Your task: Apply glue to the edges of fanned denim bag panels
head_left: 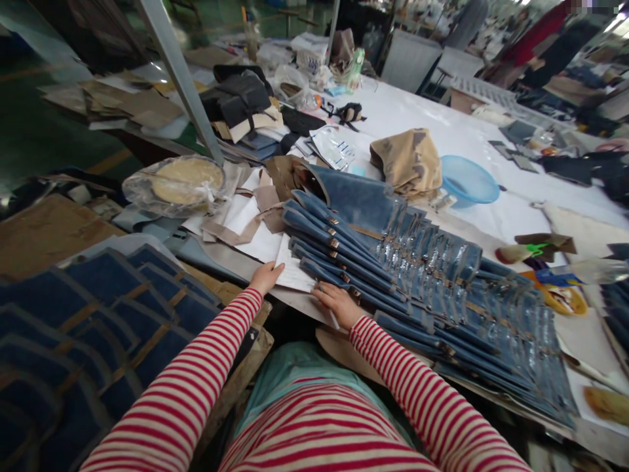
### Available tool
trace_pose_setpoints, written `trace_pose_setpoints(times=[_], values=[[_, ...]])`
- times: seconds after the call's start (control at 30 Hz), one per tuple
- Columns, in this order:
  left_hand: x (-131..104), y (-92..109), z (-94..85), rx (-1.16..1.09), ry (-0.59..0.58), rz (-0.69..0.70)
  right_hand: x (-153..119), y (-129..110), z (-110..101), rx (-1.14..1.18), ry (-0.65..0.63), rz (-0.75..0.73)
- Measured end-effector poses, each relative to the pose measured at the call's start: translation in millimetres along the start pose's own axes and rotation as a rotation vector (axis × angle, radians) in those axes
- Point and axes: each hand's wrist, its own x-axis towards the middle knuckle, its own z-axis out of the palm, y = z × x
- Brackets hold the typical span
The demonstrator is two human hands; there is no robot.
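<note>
White paper sheets (293, 267) lie at the near edge of the table, between my two hands. My left hand (266, 276) is closed on the left edge of the paper, thumb on top. At the paper's right corner, my right hand (338, 303) is closed round a thin, pen-like object (334, 316). Just right of it, a long row of overlapping blue pieces (363, 262) with grey edging and small metal clips spreads across the table. Brown and white scraps (246, 219) lie beyond the paper.
More blue pieces (98, 314) are stacked at the left. A plastic-wrapped round item (189, 180) sits near a metal post (184, 82). Farther back are a camouflage cloth (410, 160), a light-blue basin (469, 180) and black bags (238, 98). A person in dark clothing (565, 49) is at the upper right.
</note>
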Motion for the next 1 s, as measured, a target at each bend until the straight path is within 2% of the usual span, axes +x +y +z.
trace_pose_setpoints(times=[0.2,0.43,0.6,0.73,0.9,0.97,1.0], values=[[-11,-35,-31.9,0.027,0.107,-0.007,2,6,10,-0.003,0.121,-0.025],[-15,-44,-27.7,0.117,0.159,-0.047,22,-9,11,0.169,0.227,-0.089],[-28,-47,-35.1,0.246,0.201,-0.045,40,-24,12,0.425,0.359,0.066],[-46,-38,-36.3,0.314,0.278,0.09,52,-30,16,0.542,0.442,0.177],[-67,-24,-17.2,0.391,0.176,0.375,57,-33,21,0.572,0.414,0.221],[-70,-28,-13.9,0.427,0.216,0.394,56,-33,22,0.572,0.406,0.22],[-70,-32,-14.1,0.425,0.258,0.362,54,-33,23,0.573,0.409,0.217]])
